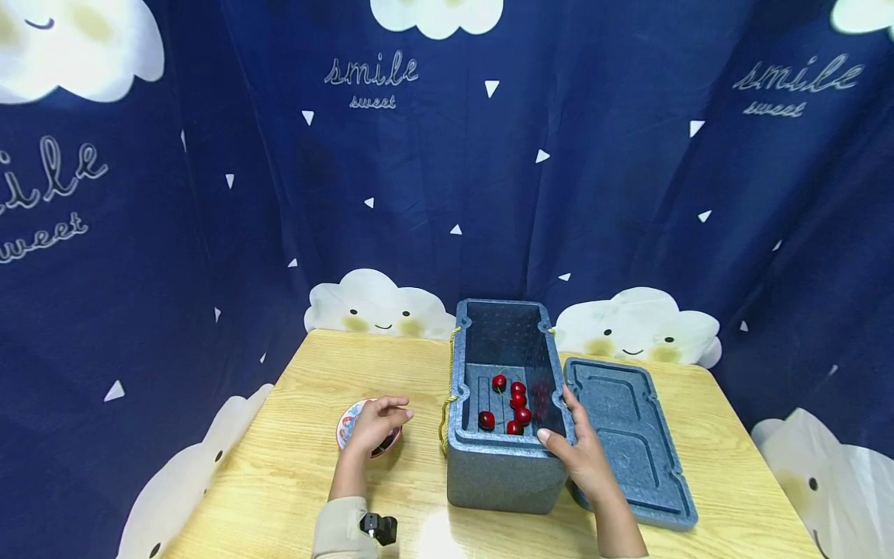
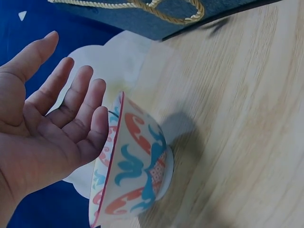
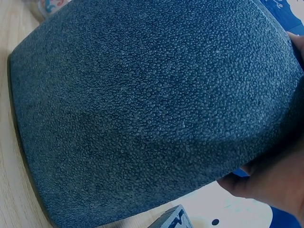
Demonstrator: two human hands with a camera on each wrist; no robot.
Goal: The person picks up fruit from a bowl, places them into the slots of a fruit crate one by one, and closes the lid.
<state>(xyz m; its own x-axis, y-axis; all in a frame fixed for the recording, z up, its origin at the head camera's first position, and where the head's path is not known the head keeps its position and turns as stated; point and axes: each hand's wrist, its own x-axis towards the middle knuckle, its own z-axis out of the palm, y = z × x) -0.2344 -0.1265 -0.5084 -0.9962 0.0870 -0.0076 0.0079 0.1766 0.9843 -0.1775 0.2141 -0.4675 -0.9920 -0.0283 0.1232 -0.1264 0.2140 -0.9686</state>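
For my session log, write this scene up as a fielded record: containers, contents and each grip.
Container: blue-grey rectangular foam-like box, open, on the pale wooden table
Contents: six round, dark-red cherries visible on its floor
Cover: blue-grey rectangular lid, off, lying right of the box
Dish: round white bowl patterned red and blue, left of the box; contents mostly hidden
Left grip: over the bowl, fingers relaxed, nothing visibly held
Right grip: holds the box's near right corner
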